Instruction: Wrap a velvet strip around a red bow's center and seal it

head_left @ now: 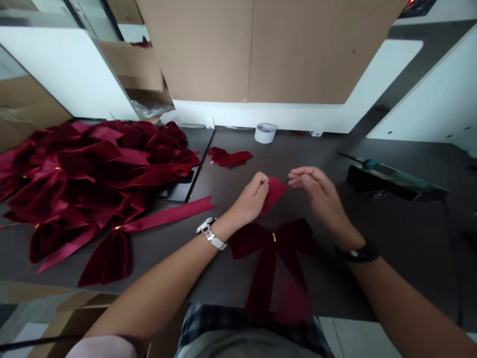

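I note the left hand (pixel 252 198) clamped on red ribbon (pixel 275 193); right hand (pixel 317 193) apart, seemingly empty; velvet bow (pixel 275 244) below both, presumably for reach.

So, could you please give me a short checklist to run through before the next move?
1. Left hand gripping the red ribbon piece: ok.
2. Right hand free: ok, nothing visible in it.
3. Gold tie at the middle of the bow: ok.
4. Bow's tails wholly on the table: not ok, their ends reach past its front edge.
5. Teal-handled tool apart from both hands: ok, right of the right hand.
6. Tool cool: cannot tell.
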`<state>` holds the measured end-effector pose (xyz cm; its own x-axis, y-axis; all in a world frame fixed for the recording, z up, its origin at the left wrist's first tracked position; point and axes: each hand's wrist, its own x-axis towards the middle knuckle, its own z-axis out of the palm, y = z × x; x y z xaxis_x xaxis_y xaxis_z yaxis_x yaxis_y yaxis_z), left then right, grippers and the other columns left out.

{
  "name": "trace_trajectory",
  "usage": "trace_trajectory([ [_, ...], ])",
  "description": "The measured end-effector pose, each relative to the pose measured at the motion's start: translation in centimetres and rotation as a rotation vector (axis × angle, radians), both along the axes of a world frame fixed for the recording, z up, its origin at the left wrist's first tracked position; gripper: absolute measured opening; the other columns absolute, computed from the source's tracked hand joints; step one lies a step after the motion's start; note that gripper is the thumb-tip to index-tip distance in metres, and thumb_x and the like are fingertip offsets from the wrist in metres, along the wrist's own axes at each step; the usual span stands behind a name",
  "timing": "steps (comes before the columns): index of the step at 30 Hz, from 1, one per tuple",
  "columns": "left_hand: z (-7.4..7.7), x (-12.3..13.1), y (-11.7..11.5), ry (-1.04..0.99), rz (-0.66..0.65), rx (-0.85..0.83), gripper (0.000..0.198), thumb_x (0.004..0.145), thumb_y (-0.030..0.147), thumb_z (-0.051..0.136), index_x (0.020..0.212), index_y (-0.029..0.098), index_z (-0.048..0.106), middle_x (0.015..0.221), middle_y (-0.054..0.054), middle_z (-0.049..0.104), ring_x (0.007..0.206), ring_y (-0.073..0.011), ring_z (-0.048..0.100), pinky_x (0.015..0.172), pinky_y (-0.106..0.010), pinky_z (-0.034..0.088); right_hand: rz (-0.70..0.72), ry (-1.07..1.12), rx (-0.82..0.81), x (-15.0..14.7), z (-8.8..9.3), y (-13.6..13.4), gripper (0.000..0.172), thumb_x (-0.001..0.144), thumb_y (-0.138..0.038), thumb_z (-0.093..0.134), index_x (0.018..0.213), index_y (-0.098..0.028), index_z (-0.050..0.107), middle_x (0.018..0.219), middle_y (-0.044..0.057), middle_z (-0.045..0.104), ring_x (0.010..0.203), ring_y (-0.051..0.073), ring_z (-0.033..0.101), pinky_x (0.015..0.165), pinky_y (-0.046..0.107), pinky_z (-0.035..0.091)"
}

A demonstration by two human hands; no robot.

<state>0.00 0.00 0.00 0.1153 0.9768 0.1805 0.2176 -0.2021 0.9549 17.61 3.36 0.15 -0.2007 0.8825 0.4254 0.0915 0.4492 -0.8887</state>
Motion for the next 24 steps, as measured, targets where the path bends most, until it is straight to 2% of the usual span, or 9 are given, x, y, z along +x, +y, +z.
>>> trace_trajectory([
  [3,0.3,-0.1,0.2,-0.276,-0.087,-0.284,0.015,0.092,0.022,0.033,0.078,0.021,0.036,0.061,0.005,0.047,0.051,-0.0091,0.046,0.051,-0.021,0.036,0.176,-0.100,0.005,-0.1,-0.5,-0.7,0.026,0.093,-0.027,0.046,0.118,-0.018,0.052,0.105,0.007,0.061,0.078,0.012,0.062,0.076,0.029,0.051],
  [6,0.3,-0.2,-0.5,-0.390,-0.163,-0.415,0.012,0.090,0.026,0.043,0.080,0.020,0.039,0.058,0.006,0.048,0.044,-0.0060,0.042,0.044,-0.018,0.029,0.295,-0.226,0.158,-0.4,-0.5,-1.2,0.039,0.089,-0.017,0.049,0.127,-0.022,0.048,0.109,0.007,0.057,0.085,0.014,0.061,0.079,0.031,0.052],
  [9,-0.2,-0.5,-0.9,-0.432,-0.201,-0.408,0.019,0.086,0.035,0.055,0.083,0.020,0.043,0.053,0.009,0.041,0.039,-0.0037,0.031,0.040,-0.016,0.019,0.313,-0.341,0.340,-0.6,-0.7,-1.4,0.042,0.084,-0.010,0.054,0.123,-0.026,0.054,0.109,0.007,0.058,0.099,0.018,0.058,0.089,0.037,0.049],
  [12,-0.8,-1.1,-0.9,-0.410,-0.218,-0.380,0.025,0.083,0.040,0.061,0.085,0.020,0.047,0.056,0.009,0.041,0.040,-0.0029,0.028,0.040,-0.016,0.018,0.299,-0.346,0.379,-0.7,-0.9,-1.4,0.031,0.084,-0.012,0.061,0.111,-0.026,0.061,0.103,0.005,0.060,0.096,0.018,0.058,0.086,0.035,0.049],
  [16,-0.8,-1.8,-0.8,-0.333,-0.214,-0.349,0.027,0.083,0.042,0.062,0.082,0.018,0.052,0.062,0.007,0.044,0.047,-0.0032,0.032,0.044,-0.017,0.023,0.269,-0.286,0.317,-0.8,-1.0,-1.6,0.005,0.085,-0.017,0.065,0.087,-0.022,0.065,0.085,0.001,0.064,0.079,0.013,0.060,0.073,0.027,0.049],
  [20,-0.1,-2.2,-1.0,-0.346,-0.237,-0.356,0.025,0.079,0.038,0.067,0.087,0.017,0.057,0.070,0.004,0.051,0.057,-0.0057,0.044,0.054,-0.019,0.035,0.206,-0.270,0.285,-0.9,-1.0,-1.7,0.004,0.084,-0.018,0.066,0.083,-0.020,0.063,0.081,0.000,0.066,0.075,0.013,0.062,0.070,0.026,0.048],
  [24,0.3,-2.3,-1.2,-0.257,-0.238,-0.229,0.028,0.074,0.027,0.072,0.096,0.017,0.060,0.088,0.000,0.060,0.075,-0.0101,0.054,0.071,-0.023,0.043,0.136,-0.263,0.271,-0.8,-1.1,-1.5,0.004,0.084,-0.017,0.065,0.083,-0.020,0.063,0.083,0.001,0.067,0.077,0.014,0.063,0.072,0.027,0.047],
])
